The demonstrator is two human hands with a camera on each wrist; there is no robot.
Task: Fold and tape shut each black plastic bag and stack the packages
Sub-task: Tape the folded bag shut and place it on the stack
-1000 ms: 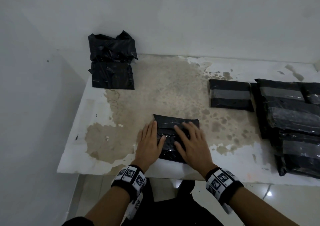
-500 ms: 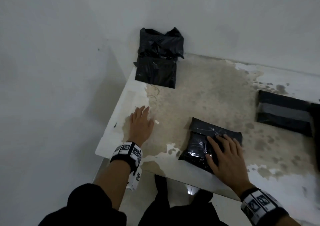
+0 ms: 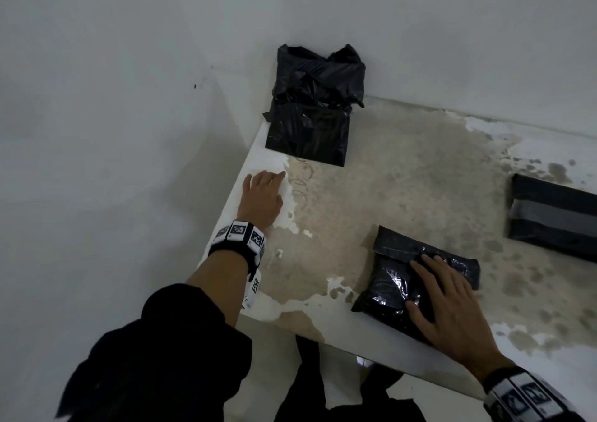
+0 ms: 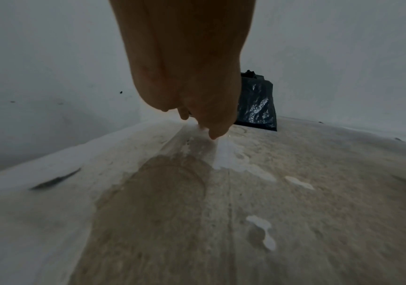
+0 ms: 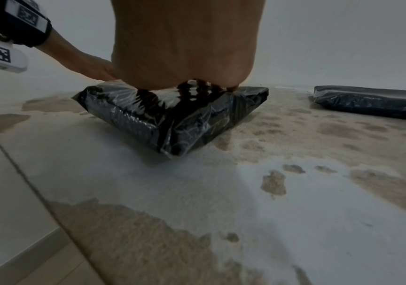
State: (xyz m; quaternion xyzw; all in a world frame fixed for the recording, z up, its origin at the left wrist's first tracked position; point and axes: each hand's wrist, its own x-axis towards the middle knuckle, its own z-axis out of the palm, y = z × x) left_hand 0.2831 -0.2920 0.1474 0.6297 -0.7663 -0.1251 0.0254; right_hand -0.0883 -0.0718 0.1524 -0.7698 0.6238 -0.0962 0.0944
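A folded black plastic bag (image 3: 397, 273) lies near the table's front edge. My right hand (image 3: 449, 308) lies flat on it with fingers spread and presses it down; the right wrist view shows the bag (image 5: 172, 119) under my palm. My left hand (image 3: 261, 195) is stretched out over the table's left edge, fingers straight, holding nothing. Just beyond its fingertips (image 4: 214, 133), a pile of loose black bags (image 3: 313, 111) leans in the back left corner against the wall. A taped package (image 3: 555, 218) with a grey tape band lies at the right.
The table (image 3: 403, 179) is white with large worn brown patches. White walls close it in at the back and at the left. The table's front edge (image 3: 323, 341) runs just ahead of my body, with tiled floor below.
My left hand left the folded bag and reached forward and left toward the corner pile. My right hand stayed pressing on the bag. The head view swung left, so the stack of packages left the frame.
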